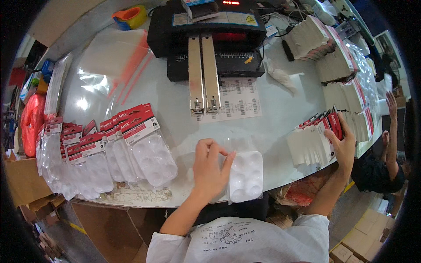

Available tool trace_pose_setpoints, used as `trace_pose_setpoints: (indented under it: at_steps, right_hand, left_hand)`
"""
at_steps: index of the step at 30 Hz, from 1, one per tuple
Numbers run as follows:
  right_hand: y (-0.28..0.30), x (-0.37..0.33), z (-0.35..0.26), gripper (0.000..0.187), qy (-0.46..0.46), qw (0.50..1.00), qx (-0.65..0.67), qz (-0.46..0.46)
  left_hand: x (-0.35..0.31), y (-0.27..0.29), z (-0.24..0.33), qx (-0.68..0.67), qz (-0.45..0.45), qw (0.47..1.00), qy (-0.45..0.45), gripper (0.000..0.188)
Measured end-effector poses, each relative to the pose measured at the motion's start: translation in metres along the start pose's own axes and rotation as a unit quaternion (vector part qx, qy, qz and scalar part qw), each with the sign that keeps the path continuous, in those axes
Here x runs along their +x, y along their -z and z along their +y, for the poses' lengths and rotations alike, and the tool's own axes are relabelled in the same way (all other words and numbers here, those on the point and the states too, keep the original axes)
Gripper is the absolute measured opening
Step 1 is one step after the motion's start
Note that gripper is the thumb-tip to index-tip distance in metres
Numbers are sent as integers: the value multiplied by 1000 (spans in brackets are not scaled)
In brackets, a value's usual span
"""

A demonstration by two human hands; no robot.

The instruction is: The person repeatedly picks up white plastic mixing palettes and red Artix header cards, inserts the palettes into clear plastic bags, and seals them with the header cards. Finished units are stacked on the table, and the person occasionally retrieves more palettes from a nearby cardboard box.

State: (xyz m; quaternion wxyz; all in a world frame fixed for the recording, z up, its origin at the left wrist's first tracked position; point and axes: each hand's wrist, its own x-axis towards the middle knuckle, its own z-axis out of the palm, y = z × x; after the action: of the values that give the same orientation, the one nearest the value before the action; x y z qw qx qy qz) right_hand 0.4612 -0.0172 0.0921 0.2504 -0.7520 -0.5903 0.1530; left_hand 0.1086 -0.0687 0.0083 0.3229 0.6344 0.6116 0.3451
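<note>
A white plastic paint palette (246, 176) with round wells lies at the table's front edge, in a clear bag. At its upper left corner my left hand (211, 168) is closed, thumb and fingertips pinching the bag's edge. Off to the right, my right hand (344, 141) is closed around the end of a fanned stack of red and white header cards (310, 141). Whether it grips one card or several cannot be made out. Left of my left hand lie several bagged palettes (151, 160) topped with red cards.
A black machine (206, 19) with two metal rails (204, 74) stands at the back, over a barcode label sheet (240, 98). Clear bags (109, 57) lie back left, near a tape roll (129, 17). Card stacks (335, 57) line the right edge. Another person's arm (391, 127) shows far right.
</note>
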Motion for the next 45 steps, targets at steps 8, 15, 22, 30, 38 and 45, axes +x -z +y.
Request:
trace_pose_setpoints:
  at_steps: [8,15,22,30,38,45]
  right_hand:
    - [-15,-31,-114,46,-41,988,140,-42]
    - [-104,-31,-170,36,102,902,169,-385]
    - [-117,-27,-175,34,137,878,148,-434]
    - [-123,-21,-149,23,99,881,226,-404]
    - [-127,-38,-128,15,-101,792,367,-478]
    - [-166,-29,-143,17,-172,779,458,-392]
  left_hand:
    - [-6,22,6,-358,-20,920,157,9]
    - [-17,49,18,-419,-61,884,200,18]
    - [-19,49,7,-269,-32,944,190,17]
    - [-18,45,2,-274,114,941,163,22]
    - [-19,43,-8,-303,160,924,170,23]
    - [22,38,-23,-166,163,960,155,28]
